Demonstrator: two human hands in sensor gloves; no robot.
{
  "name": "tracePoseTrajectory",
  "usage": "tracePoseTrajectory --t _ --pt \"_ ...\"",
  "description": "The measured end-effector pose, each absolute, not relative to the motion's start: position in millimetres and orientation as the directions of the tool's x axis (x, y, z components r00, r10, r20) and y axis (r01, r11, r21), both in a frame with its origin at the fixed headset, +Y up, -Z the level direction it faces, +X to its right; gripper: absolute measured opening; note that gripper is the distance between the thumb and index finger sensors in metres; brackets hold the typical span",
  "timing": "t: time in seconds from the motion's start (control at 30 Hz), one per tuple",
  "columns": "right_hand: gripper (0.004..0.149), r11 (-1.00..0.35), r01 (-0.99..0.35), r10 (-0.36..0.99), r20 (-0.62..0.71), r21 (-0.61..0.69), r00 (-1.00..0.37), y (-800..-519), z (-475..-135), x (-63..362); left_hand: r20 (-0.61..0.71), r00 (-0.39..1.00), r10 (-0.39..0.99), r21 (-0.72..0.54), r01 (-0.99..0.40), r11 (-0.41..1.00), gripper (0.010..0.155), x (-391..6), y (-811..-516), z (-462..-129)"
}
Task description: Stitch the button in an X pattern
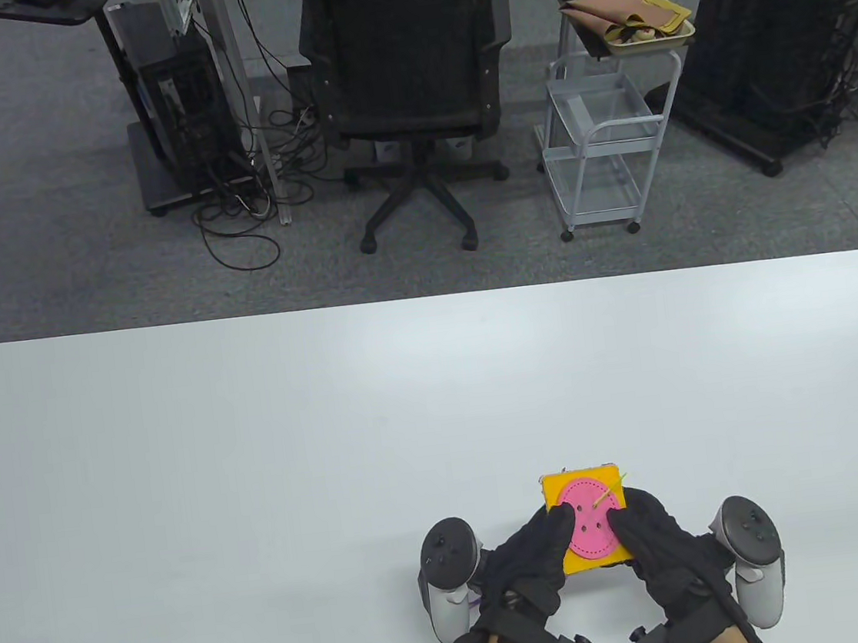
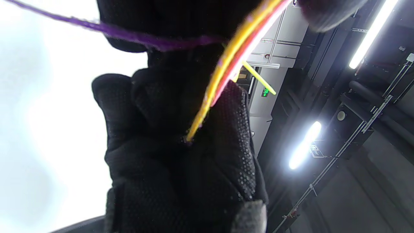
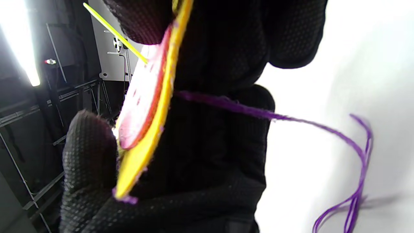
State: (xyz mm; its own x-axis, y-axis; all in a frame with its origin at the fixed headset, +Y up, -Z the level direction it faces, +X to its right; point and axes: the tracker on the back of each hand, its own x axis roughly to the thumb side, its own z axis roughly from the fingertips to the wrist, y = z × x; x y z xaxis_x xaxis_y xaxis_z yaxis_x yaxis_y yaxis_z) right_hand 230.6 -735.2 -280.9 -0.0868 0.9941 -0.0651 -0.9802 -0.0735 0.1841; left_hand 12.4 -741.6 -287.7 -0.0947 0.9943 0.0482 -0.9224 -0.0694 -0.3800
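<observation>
Both hands hold the work near the table's (image 1: 180, 443) front edge, right of centre: left hand (image 1: 529, 558) and right hand (image 1: 655, 543) each grip a side of the yellow felt square (image 1: 591, 560), thumbs on the pink button (image 1: 590, 527). A yellow needle (image 1: 602, 500) juts from an upper hole — purple thread (image 3: 323, 129) trails behind. We judge the felt light and floppy, best pinched at its edges; the needle thin, the thread tangle-prone. No legible writing.
</observation>
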Motion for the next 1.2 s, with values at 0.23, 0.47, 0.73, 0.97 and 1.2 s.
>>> tracePoseTrajectory --t 0.23,0.47,0.73,0.97,1.2 --pt "0.050 -0.210 -0.970 0.975 -0.043 0.122 -0.217 -732 -278 231 0.056 -0.065 0.996 -0.344 -0.938 -0.042 0.053 13 -746 -289" --pt "0.058 -0.209 -0.974 0.974 -0.074 0.083 -0.215 -735 -277 233 0.061 -0.069 0.996 -0.308 -0.950 -0.047 0.052 10 -753 -291" --pt "0.057 -0.173 -0.985 0.984 0.045 -0.021 -0.173 -724 -270 240 0.058 -0.086 0.995 -0.283 -0.957 -0.066 0.052 8 -757 -291" --pt "0.049 -0.223 -0.975 0.969 0.113 0.026 -0.218 -721 -268 230 0.082 -0.038 0.996 -0.308 -0.951 -0.011 0.052 15 -754 -289" --pt "0.051 -0.211 -0.976 0.976 0.063 0.045 -0.208 -729 -272 229 0.136 0.065 0.989 -0.319 -0.942 0.106 0.053 23 -751 -285"
